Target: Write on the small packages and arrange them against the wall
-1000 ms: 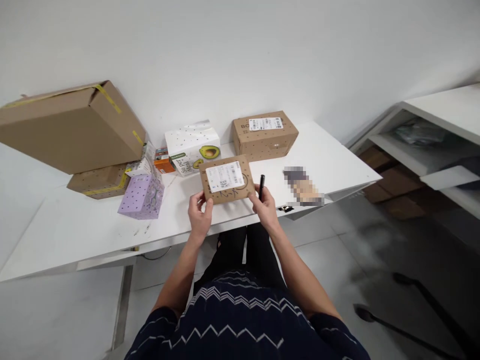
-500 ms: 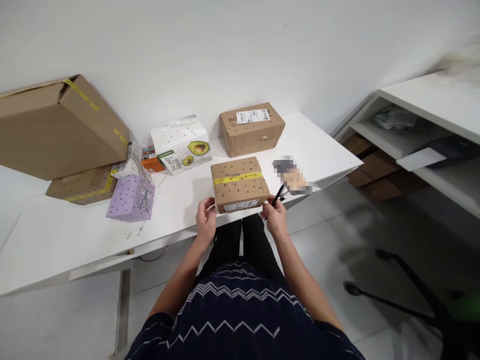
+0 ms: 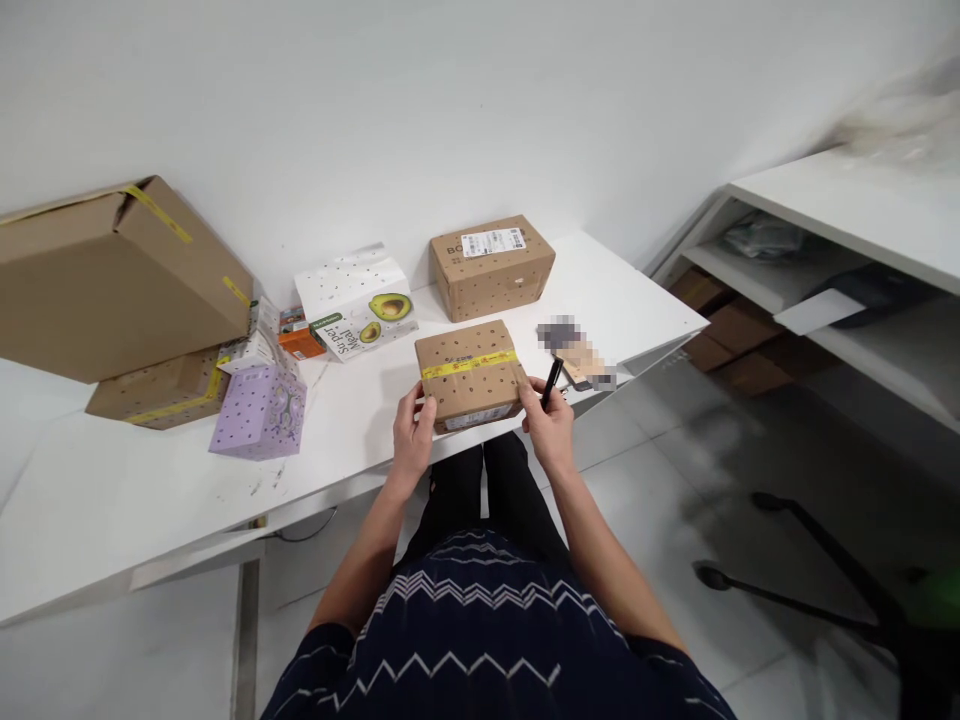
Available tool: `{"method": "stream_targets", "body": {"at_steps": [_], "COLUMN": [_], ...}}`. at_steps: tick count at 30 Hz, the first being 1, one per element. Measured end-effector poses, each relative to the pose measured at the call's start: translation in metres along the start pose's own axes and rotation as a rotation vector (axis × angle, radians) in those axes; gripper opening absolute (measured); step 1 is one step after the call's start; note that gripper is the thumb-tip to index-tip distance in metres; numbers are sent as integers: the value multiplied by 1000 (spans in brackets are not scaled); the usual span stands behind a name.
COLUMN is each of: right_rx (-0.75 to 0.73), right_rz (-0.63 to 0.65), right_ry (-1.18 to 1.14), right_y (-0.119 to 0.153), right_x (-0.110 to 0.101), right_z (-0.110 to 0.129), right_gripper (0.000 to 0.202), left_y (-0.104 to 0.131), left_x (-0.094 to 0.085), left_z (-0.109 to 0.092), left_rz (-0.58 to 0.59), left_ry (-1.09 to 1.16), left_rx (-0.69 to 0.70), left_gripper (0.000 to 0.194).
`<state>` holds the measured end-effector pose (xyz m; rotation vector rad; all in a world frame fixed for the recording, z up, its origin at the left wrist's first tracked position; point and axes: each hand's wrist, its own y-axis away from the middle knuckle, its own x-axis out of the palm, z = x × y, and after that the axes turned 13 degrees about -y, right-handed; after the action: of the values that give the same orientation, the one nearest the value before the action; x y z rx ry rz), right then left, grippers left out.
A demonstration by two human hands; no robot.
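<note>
While the small box (image 3: 471, 375) is at the near edge of the white table (image 3: 352, 430), you grip its left side with your left hand (image 3: 412, 430); your right hand (image 3: 548, 428) is closed around a pen (image 3: 553, 379), its thumb against the box's right side. Behind stands a labelled carton (image 3: 493, 270); to the left are an avocado box (image 3: 357, 318) and a purple box (image 3: 257, 412).

Even, moderate light falls on wall (image 3: 375, 120) and bench (image 3: 345, 430). Soft shadow left of taped box (image 3: 476, 388). Floor (image 3: 810, 460) at lower right is dim. Wide-angle stretch toward edges; pixelated patch (image 3: 576, 352) masks detail at bench's right.
</note>
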<state>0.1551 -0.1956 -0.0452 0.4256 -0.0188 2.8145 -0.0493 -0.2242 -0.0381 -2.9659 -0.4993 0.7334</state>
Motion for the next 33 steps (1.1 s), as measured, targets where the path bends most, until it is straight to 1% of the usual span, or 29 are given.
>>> {"method": "stream_targets", "body": {"at_steps": [2, 4, 6, 9, 14, 17, 20, 22, 24, 26, 28, 30, 33], "right_rx": [3, 4, 2, 28, 80, 97, 98, 99, 106, 121, 130, 114, 10], "right_rz": [0, 34, 67, 67, 28, 12, 10, 4, 4, -12, -63, -128, -176], "right_ry": [0, -33, -75, -105, -121, -132, -132, -138, -150, -171, -216, -293, -430], "right_y": [1, 0, -2, -6, -8, -7, -7, -6, -6, -6, -8, -11, -20], "right_x": [2, 4, 5, 4, -1, -5, -7, -8, -8, -9, -9, -10, -10], "right_z": [3, 2, -4, -19, -39, -45, -48, -49, -49, -46, -37, -22, 9], "right_gripper": [43, 43, 43, 43, 40, 42, 41, 41, 40, 39, 36, 29, 20], "left_y": [0, -1, -3, -2, 7, 11, 11, 10, 9, 8, 7, 7, 6], "left_x": [-3, -6, -6, 1, 16, 20, 19, 16, 12, 8, 5, 5, 14], "left_z": [-1, 0, 4, 17, 39, 42, 34, 27, 19, 10, 0, -9, -18], "left_rz": [0, -7, -23, -56, -112, -116, -157, -213, -274, -342, -396, -415, -371], "left_ry": [32, 85, 136, 131, 77, 97, 124, 109, 58, -29, -147, -263, -353], "left_rx": [19, 69, 128, 179, 150, 117, 104, 138, 215, 329, 460, 587, 716], "left_gripper": [48, 46, 47, 48, 43, 43, 42, 40, 35, 29, 24, 19, 15]}}
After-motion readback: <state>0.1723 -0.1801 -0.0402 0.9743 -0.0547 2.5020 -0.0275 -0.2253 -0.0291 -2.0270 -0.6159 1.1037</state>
